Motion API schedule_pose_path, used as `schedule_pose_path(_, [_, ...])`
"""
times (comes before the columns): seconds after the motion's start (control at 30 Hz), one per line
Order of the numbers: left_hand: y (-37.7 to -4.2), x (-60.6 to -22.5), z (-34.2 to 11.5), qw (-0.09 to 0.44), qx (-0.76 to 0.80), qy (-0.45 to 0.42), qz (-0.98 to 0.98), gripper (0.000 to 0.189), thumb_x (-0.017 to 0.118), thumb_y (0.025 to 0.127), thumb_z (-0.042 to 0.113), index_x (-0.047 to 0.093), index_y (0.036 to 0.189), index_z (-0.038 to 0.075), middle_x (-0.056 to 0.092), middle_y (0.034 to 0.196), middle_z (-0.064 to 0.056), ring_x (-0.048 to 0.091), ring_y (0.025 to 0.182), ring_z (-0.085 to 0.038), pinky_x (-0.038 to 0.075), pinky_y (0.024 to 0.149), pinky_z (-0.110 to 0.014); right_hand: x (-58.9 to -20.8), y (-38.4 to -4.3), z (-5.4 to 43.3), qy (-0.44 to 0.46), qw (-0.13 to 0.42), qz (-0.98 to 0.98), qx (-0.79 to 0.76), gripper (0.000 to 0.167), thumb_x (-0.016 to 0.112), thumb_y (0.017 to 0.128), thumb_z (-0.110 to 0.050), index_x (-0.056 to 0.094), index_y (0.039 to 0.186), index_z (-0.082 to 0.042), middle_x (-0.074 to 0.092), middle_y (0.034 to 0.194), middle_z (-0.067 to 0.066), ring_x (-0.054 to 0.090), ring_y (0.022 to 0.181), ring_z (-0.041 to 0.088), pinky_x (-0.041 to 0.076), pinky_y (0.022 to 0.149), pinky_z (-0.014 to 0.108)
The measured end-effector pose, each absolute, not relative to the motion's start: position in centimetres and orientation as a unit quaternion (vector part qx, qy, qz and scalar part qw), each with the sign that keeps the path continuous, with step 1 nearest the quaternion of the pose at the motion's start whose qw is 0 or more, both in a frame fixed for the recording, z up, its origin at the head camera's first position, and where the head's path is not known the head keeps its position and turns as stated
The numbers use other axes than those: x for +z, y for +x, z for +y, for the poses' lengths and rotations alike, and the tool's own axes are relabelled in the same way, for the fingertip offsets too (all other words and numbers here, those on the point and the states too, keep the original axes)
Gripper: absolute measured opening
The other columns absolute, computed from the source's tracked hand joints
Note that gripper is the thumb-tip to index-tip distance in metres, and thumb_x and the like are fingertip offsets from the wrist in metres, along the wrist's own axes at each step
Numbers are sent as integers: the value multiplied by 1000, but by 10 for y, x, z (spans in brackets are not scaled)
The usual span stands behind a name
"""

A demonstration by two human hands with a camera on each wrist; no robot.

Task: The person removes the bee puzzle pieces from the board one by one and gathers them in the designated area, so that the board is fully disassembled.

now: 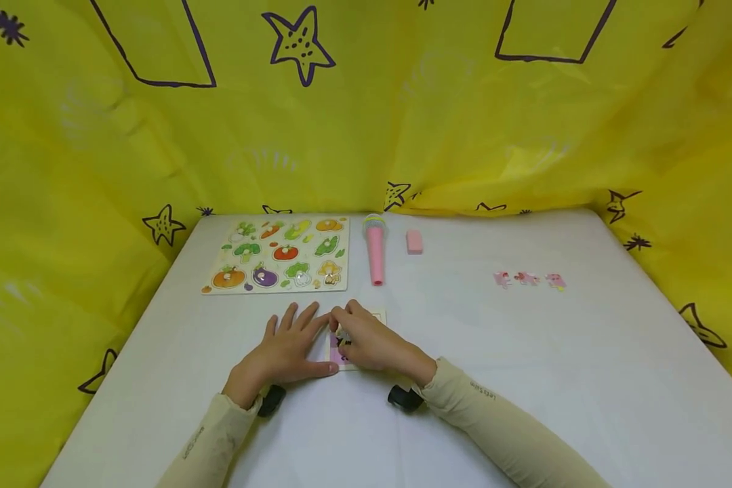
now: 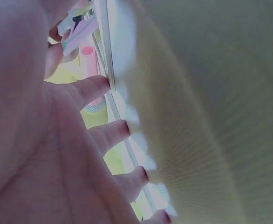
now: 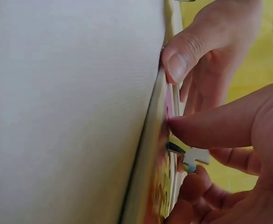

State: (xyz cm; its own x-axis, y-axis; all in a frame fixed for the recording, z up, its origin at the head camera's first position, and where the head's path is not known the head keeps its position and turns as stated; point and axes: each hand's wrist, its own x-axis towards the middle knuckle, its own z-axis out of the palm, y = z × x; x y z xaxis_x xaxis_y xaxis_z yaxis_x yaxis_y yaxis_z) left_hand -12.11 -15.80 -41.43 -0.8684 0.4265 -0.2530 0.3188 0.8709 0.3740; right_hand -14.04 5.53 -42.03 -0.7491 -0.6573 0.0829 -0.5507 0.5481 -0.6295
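A small jigsaw puzzle board [image 1: 335, 357], pink with a pale rim, lies on the table between both hands, largely covered by the right one. My left hand [image 1: 288, 352] rests at its left side with fingers spread, thumb and index finger touching the edge. Over the board, my right hand [image 1: 369, 339] pinches a jigsaw piece [image 3: 197, 156] between thumb and fingers. That piece [image 2: 80, 35] stands tilted against the board in the left wrist view. Whether it is seated in the picture I cannot tell.
Behind the left hand lies a wooden vegetable puzzle [image 1: 262, 252]. Beside it are a pink toy microphone [image 1: 375, 254] and a pink eraser-like block [image 1: 414, 242]. Several loose jigsaw pieces [image 1: 527, 278] lie at the right. A yellow curtain [image 1: 366, 135] borders the table.
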Motion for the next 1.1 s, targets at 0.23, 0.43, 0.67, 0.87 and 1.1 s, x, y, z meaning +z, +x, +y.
schedule_pose_path(0.23, [-119, -417, -160, 155, 166, 201, 953, 95, 78, 93, 59, 38, 167, 15, 20, 176, -19, 6, 158, -57, 4, 118, -80, -422, -140, 56, -375, 46, 863, -336, 16, 62, 100, 7, 65, 110, -5, 67, 97, 2, 60, 94, 22, 49, 90, 41])
schedule_pose_path(0.43, [-118, -416, -157, 168, 165, 199, 951, 95, 79, 92, 59, 38, 167, 18, 20, 175, -20, 6, 158, -58, 5, 117, -81, -423, -137, 60, -355, 35, 859, -366, 20, 60, 101, 6, 71, 114, -3, 74, 104, 5, 65, 97, 22, 51, 91, 42])
schedule_pose_path(0.67, [-117, -414, -153, 183, 153, 189, 953, 97, 80, 91, 60, 39, 166, 15, 20, 176, -18, 6, 158, -56, 5, 118, -80, -412, -136, 72, -320, 26, 845, -427, 17, 61, 102, 7, 72, 113, -1, 74, 110, 7, 64, 91, 18, 55, 84, 35])
schedule_pose_path(0.87, [-119, -412, -155, 182, 152, 196, 952, 96, 77, 92, 61, 38, 167, 15, 19, 176, -19, 6, 158, -56, 5, 118, -80, -408, -139, 88, -305, 23, 848, -433, 19, 62, 102, 6, 73, 114, -4, 74, 107, 4, 63, 90, 16, 55, 83, 33])
schedule_pose_path(1.1, [-124, -412, -156, 174, 159, 198, 951, 80, 64, 103, 57, 39, 166, 15, 19, 176, -19, 5, 158, -56, 4, 118, -79, -408, -146, 109, -289, 1, 853, -436, 19, 63, 100, 6, 74, 112, -5, 75, 107, 4, 65, 86, 15, 56, 79, 32])
